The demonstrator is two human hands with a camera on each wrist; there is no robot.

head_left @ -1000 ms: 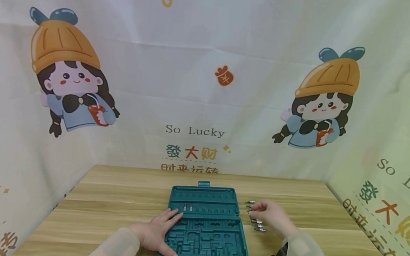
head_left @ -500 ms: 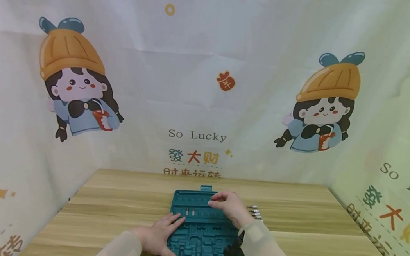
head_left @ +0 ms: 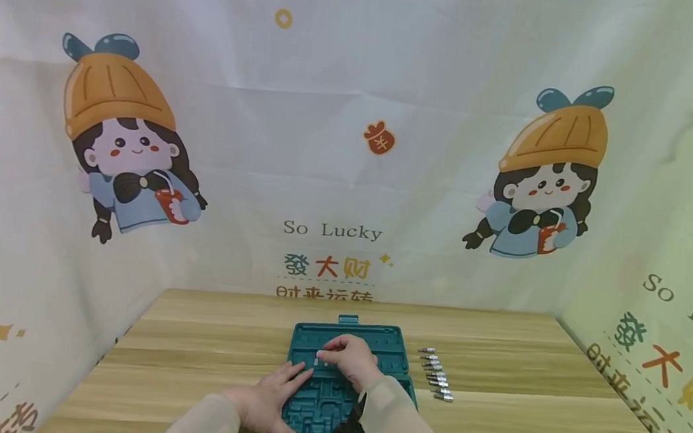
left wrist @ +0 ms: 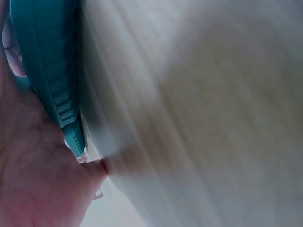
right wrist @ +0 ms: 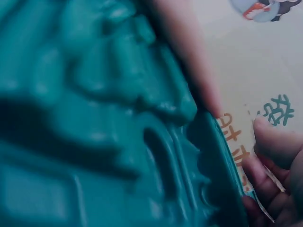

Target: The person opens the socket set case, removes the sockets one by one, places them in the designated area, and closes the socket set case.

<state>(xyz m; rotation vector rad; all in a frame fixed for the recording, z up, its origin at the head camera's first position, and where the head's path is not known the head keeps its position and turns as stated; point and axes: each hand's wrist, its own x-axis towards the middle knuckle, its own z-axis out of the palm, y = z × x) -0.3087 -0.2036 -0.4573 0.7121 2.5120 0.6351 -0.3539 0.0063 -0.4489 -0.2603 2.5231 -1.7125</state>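
A teal plastic tool case (head_left: 314, 406) lies unfolded on the table, with moulded slots in both halves. My left hand (head_left: 266, 400) rests along its left edge, fingers spread and thumb at the near corner; the case's ribbed side (left wrist: 52, 71) shows beside the palm in the left wrist view. Over the lid half, my right hand (head_left: 352, 361) pinches a small bit socket, mostly hidden by the fingertips. A bit socket (head_left: 316, 362) stands in the lid's row just below those fingertips. In the right wrist view, curled fingers (right wrist: 277, 142) show beyond the case rim.
Several silver bit sockets (head_left: 440, 384) lie in a slanting column right of the case. The wood-grain table (head_left: 509, 385) meets a printed cloth backdrop (head_left: 432, 182) at the back and sides. A dark wrist camera (head_left: 350, 429) hangs low over the case.
My right hand has moved left from the column of bit sockets, across the lid, to the slots near its left side. The left hand stays on the case edge.
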